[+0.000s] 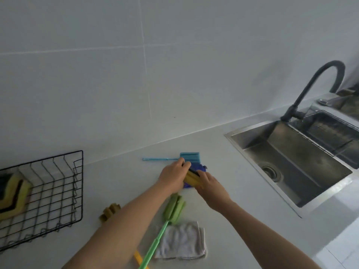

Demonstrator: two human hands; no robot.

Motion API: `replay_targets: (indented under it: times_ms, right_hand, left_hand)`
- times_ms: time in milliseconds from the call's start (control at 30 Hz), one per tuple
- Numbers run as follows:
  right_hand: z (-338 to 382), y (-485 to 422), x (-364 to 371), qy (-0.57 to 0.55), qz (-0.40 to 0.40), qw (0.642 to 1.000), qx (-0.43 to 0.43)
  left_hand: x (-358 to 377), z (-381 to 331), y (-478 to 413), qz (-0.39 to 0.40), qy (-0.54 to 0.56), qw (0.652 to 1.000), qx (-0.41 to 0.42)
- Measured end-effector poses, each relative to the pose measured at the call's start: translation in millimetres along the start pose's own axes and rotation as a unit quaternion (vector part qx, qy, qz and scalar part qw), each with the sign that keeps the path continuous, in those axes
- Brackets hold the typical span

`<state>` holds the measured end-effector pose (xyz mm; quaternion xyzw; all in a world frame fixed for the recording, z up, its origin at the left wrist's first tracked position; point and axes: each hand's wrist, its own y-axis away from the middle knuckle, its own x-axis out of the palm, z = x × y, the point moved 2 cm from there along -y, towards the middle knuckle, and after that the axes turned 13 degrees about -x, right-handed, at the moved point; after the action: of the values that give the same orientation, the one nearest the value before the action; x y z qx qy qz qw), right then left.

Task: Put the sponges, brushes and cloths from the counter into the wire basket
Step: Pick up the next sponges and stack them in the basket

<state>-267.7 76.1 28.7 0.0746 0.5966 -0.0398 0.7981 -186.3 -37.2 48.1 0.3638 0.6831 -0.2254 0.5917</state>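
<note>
A white counter [223,152] runs under a tiled wall, with a steel sink [287,162] and a dark curved faucet [310,88] off to the right, well apart from the hands. The black wire basket [58,191] stands at the left edge of the view and already holds a yellow-and-black sponge [13,193] against its left side. Both hands meet near the middle of the counter: the left hand [172,177] and the right hand [210,185] are closed from either side on a yellow sponge with a dark layer [191,178], which sits on top of a blue cloth [198,167]. Just behind them lies a ribbed light-blue sponge [190,157], and a thin blue-handled brush [159,159] points left from it. In front of the hands, between the forearms, a green sponge brush [173,208] lies with its long green handle running toward the viewer across a folded white cloth [182,241]. An olive-yellow brush head [109,212] shows beside the left forearm, partly hidden by it, and a yellow strip [138,257] pokes out near the lower edge. Between the hands and the basket the counter is bare, crossed only by the left forearm.
</note>
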Motion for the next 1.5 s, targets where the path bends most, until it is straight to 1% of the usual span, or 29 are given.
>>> replay_targets:
  times_ms: [100, 200, 267, 433, 667, 767, 833, 900, 967, 1000, 1067, 1100, 1167, 1233, 1300, 1367, 1433, 1500]
  right_hand:
    - [22.4, -32.2, 9.6, 0.043, -0.042, 0.996, -0.060]
    - [58.6, -63.8, 12.1, 0.048, -0.064, 0.989, -0.123]
    - [88.4, -81.9, 11.1, 0.075, -0.092, 0.980, -0.162]
    - [167.0, -118.6, 20.4, 0.121, -0.104, 0.955, -0.250]
    - [273.7, -155.8, 23.4, 0.130, -0.111, 0.920, -0.351]
    - [308.2, -172.0, 30.3, 0.141, -0.112, 0.913, -0.366]
    - [326.4, -180.1, 35.9, 0.133, -0.120, 0.909, -0.376]
    - [342.2, -185.6, 41.8, 0.131, -0.129, 0.915, -0.359]
    - [357.5, -191.2, 50.9, 0.130, -0.129, 0.930, -0.318]
    - [367.1, -192.5, 54.2, 0.114, -0.129, 0.940, -0.295]
    - [387.0, -194.0, 60.2, 0.037, -0.125, 0.957, -0.259]
    - [396.9, -195.9, 64.1, -0.022, -0.098, 0.965, -0.241]
    - [413.1, -202.2, 72.9, -0.152, -0.043, 0.966, -0.205]
    - [429.6, -210.1, 79.5, -0.258, -0.008, 0.947, -0.191]
    - [442.3, -217.0, 82.9, -0.344, 0.001, 0.920, -0.187]
    - [451.4, -224.7, 87.1, -0.386, 0.009, 0.902, -0.192]
    - [456.9, -233.4, 92.5, -0.408, 0.022, 0.895, -0.178]
    - [460.5, -243.5, 99.8, -0.408, 0.029, 0.897, -0.167]
  left_hand:
    - [-25.0, 43.0, 15.2, -0.002, 0.040, 0.998, -0.039]
    - [-49.5, 88.4, 37.5, -0.002, 0.088, 0.992, -0.085]
    - [-62.6, 120.7, 55.8, -0.005, 0.102, 0.987, -0.121]
    - [-88.1, 204.1, 106.7, -0.032, 0.093, 0.975, -0.197]
    - [-108.2, 291.4, 161.0, -0.028, 0.109, 0.955, -0.274]
    - [-111.6, 319.4, 177.0, -0.021, 0.143, 0.944, -0.296]
    - [-112.6, 338.3, 185.3, -0.030, 0.156, 0.936, -0.313]
    - [-110.8, 356.0, 192.3, -0.047, 0.148, 0.930, -0.333]
    - [-107.2, 370.1, 197.9, -0.075, 0.138, 0.921, -0.357]
    - [-105.0, 376.2, 199.8, -0.094, 0.137, 0.913, -0.371]
    - [-100.9, 388.3, 203.1, -0.139, 0.141, 0.894, -0.403]
    - [-99.3, 394.0, 204.7, -0.156, 0.147, 0.883, -0.418]
    - [-95.7, 406.0, 206.6, -0.169, 0.156, 0.867, -0.442]
    - [-91.6, 417.8, 207.9, -0.167, 0.159, 0.859, -0.457]
    - [-87.2, 430.2, 209.2, -0.165, 0.171, 0.855, -0.461]
    - [-83.4, 442.6, 210.5, -0.164, 0.202, 0.852, -0.455]
    - [-80.1, 454.0, 212.0, -0.155, 0.233, 0.853, -0.442]
    - [-77.0, 462.7, 213.2, -0.140, 0.248, 0.860, -0.424]
